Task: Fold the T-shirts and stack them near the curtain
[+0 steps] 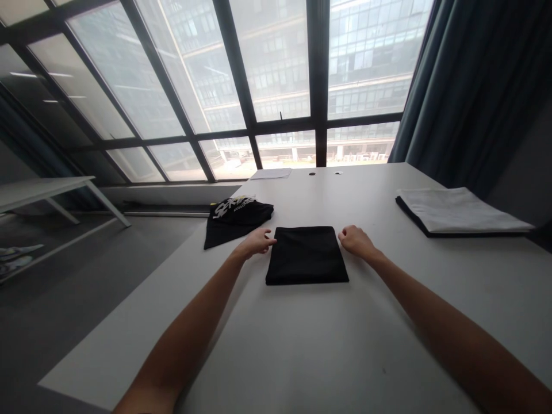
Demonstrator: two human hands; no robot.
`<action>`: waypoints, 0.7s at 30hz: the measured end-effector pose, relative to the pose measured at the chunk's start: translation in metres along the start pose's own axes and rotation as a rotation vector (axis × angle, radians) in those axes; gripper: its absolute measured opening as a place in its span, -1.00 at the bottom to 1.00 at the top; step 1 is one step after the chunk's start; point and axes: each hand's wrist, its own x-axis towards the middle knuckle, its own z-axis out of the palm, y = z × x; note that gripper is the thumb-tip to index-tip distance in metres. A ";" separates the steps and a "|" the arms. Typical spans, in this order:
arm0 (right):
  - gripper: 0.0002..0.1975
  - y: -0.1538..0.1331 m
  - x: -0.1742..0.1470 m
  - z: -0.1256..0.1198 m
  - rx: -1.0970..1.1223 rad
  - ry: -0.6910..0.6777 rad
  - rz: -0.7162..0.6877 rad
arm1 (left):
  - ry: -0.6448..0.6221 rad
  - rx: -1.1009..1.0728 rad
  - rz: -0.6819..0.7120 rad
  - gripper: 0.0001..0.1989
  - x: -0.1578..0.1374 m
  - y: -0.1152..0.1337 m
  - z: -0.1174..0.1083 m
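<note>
A black cloth (307, 256), folded into a flat, near-square shape, lies on the white table in front of me. My left hand (257, 241) is at its left edge, thumb and forefinger apart, with the thumb tip at the fabric. At the right edge, my right hand (354, 240) rests with fingers curled in, close against the cloth's upper right side. Whether those curled fingers pinch anything is hidden. Just beyond my left hand lies a black garment (237, 217) with white and yellow print, loosely folded.
On the right of the white table (314, 339) is a stack of flat cloth, white (461, 210) over black. A white sheet (271, 173) lies at the far edge near two cable holes. Windows stand behind, with a dark curtain (466, 98) right and another table (47, 187) left.
</note>
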 end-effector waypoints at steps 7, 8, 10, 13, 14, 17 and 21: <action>-0.80 -0.014 -0.018 -0.010 0.074 -0.333 0.035 | -0.074 -0.022 -0.017 -0.61 -0.008 0.008 0.019; -0.83 -0.015 -0.018 -0.010 0.111 -0.362 0.053 | -0.071 -0.022 -0.008 -0.66 -0.010 0.010 0.019; -0.86 -0.016 -0.018 -0.008 0.187 -0.398 0.089 | -0.068 -0.026 0.007 -0.73 -0.014 0.013 0.019; -0.88 -0.015 -0.017 -0.005 0.284 -0.408 0.114 | -0.079 -0.045 0.027 -0.80 -0.020 0.016 0.018; -0.87 -0.015 -0.018 -0.005 0.308 -0.403 0.112 | -0.087 -0.055 0.034 -0.82 -0.022 0.017 0.018; -0.86 -0.016 -0.020 -0.006 0.373 -0.393 0.106 | -0.112 -0.085 0.054 -0.84 -0.027 0.020 0.019; -0.87 -0.017 -0.021 -0.007 0.411 -0.407 0.114 | -0.150 -0.155 0.128 -0.72 -0.030 0.024 0.020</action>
